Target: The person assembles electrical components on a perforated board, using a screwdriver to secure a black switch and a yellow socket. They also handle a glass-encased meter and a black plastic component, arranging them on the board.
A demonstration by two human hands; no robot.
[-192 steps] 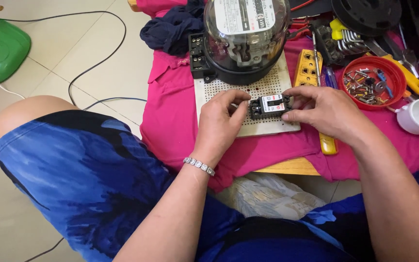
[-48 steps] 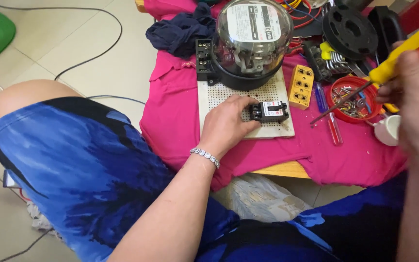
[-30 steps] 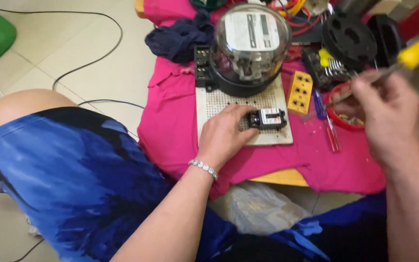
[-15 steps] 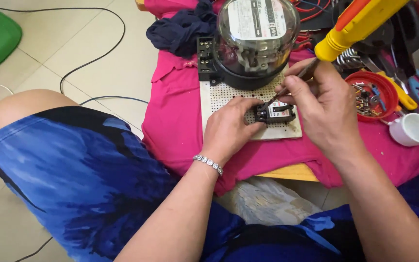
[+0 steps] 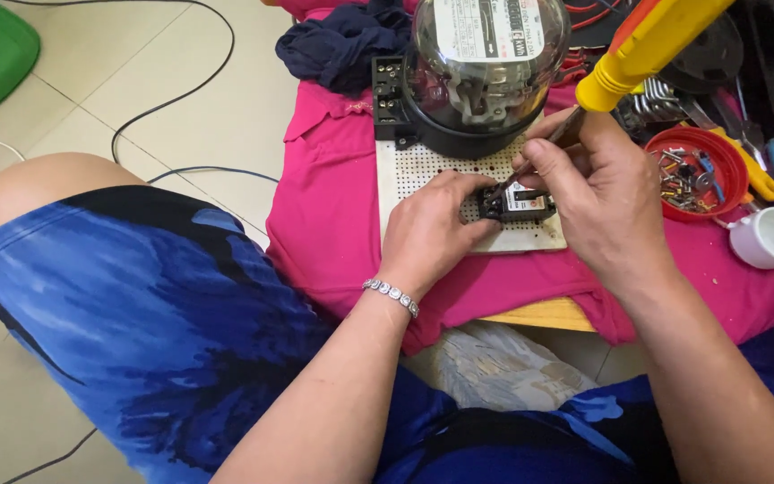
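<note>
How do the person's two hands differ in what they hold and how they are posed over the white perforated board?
The left hand lies low and pinches the small black component on the white perforated board; the right hand grips a yellow-handled screwdriver, its handle rising steeply away. The left wrist wears a silver bracelet; the right wrist is bare. Both hands meet at the component, where the screwdriver's tip points.

Both forearms reach forward from the bottom of the view and meet at the small black switch block (image 5: 517,203). The left hand (image 5: 427,233) lies palm down, fingers curled, its grip closed on the left end of the block. The right hand (image 5: 597,202) comes from the right, fingers pinched on the shaft of the yellow-handled screwdriver (image 5: 651,45) just above the block.
</note>
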